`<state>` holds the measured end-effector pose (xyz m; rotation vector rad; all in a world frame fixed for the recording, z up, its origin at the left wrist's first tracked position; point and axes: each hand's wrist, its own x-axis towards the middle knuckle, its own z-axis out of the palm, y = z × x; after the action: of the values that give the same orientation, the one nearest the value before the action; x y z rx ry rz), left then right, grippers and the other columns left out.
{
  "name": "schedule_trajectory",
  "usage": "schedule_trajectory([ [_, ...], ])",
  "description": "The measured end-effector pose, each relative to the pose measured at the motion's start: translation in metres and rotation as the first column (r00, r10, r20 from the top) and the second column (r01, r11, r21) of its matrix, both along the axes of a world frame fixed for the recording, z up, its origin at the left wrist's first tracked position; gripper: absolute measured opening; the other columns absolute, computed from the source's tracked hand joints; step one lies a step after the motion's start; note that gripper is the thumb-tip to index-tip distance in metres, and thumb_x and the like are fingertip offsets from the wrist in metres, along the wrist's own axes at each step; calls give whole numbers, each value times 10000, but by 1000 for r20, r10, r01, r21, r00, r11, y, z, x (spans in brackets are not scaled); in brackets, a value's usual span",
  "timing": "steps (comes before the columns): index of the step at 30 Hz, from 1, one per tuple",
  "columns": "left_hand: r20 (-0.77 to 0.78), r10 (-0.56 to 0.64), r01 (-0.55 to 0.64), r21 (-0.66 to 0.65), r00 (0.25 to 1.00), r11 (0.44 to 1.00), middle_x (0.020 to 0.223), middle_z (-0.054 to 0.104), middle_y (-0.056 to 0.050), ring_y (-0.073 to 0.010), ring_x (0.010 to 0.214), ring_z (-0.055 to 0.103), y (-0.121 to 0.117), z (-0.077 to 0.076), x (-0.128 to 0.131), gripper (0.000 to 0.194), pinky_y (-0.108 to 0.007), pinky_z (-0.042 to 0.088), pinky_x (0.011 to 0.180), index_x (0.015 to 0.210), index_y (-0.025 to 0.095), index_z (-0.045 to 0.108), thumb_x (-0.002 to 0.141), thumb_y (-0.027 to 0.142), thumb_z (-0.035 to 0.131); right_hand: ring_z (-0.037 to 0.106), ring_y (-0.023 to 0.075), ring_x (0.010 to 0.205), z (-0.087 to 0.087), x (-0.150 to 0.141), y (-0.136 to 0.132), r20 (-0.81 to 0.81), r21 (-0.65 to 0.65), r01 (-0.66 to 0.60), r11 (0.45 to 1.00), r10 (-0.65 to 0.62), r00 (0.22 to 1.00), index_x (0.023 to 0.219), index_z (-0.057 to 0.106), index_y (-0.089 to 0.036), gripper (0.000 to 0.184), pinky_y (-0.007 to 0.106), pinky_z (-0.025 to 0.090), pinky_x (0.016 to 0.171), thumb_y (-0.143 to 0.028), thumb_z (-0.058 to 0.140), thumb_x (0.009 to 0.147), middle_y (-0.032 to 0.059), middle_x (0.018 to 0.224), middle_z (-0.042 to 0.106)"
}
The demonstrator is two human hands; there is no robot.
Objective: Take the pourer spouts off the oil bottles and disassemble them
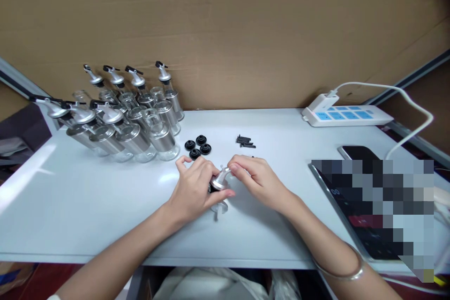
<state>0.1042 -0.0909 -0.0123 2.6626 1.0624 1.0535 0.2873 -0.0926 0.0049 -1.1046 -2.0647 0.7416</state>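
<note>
Wht tabletop [87, 206]: silver pourer [220, 183] in L fingers [221, 196], tip [227, 170] btwn R fingers [242, 173].

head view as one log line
left hand: holding metal pourer | right hand: pinching its spout | beyond: black caps, black pins | far left: bottles

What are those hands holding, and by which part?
A silver pourer top: the left hand holds it around the wide base, and the right hand pinches the narrow spout near its end.

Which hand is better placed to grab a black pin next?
Probably the right hand: it's nearer the black pins and pinches the spout by its tip; the left hand holds its base.
</note>
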Motion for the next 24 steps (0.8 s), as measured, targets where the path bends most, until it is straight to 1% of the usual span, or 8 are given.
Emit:
schedule_trajectory([
  [4,-24,21,-19,59,999,998,751,630,1,-173,741,568,-2,1,1,401,-365,209,783,840,165,456,917,548,364,381,103,524,0,-1,-1,-3,33,33,999,-33,999,624,389,-205,341,241,308,561,-309,351,947,-42,554,396],
  [8,-38,35,-30,140,999,990,783,637,-13,-183,787,564,-1,-1,1,301,-368,216,782,859,175,473,913,471,457,333,90,487,0,-1,-2,-1,55,53,997,-53,999,599,321,-209,351,234,288,527,-290,359,938,-56,527,326],
  [11,-33,78,-70,197,996,978,800,650,-13,-190,804,552,0,0,1,190,-364,216,767,869,196,493,901,381,523,319,81,473,-1,-1,-2,1,77,48,996,-48,999,595,308,-208,345,221,277,505,-264,363,930,-61,514,305],
  [13,-25,102,-94,219,994,971,827,666,-14,-192,814,553,1,1,1,143,-364,212,762,888,206,507,900,346,534,308,75,463,-1,-1,-2,-16,94,47,995,-45,999,594,301,-207,338,212,268,489,-247,365,924,-65,509,291],
  [16,-18,76,-72,189,997,979,798,669,-12,-179,772,565,0,6,1,216,-368,208,763,893,193,520,908,407,500,285,68,451,0,-1,-1,-44,88,66,994,-63,997,590,281,-208,343,203,257,468,-249,362,921,-68,511,271],
  [19,-14,53,-51,151,998,987,727,664,0,-167,721,569,-2,11,2,323,-367,203,753,848,175,521,928,470,417,271,65,442,0,-1,-1,-62,83,88,993,-83,995,584,268,-209,346,198,247,451,-250,354,916,-68,508,258],
  [24,-7,51,-50,124,999,991,735,682,-7,-169,722,585,-3,13,2,401,-374,194,763,867,166,519,958,488,298,267,63,443,-1,-6,-1,-80,154,122,981,-111,991,577,275,-206,334,195,237,443,-219,357,900,-64,503,268],
])
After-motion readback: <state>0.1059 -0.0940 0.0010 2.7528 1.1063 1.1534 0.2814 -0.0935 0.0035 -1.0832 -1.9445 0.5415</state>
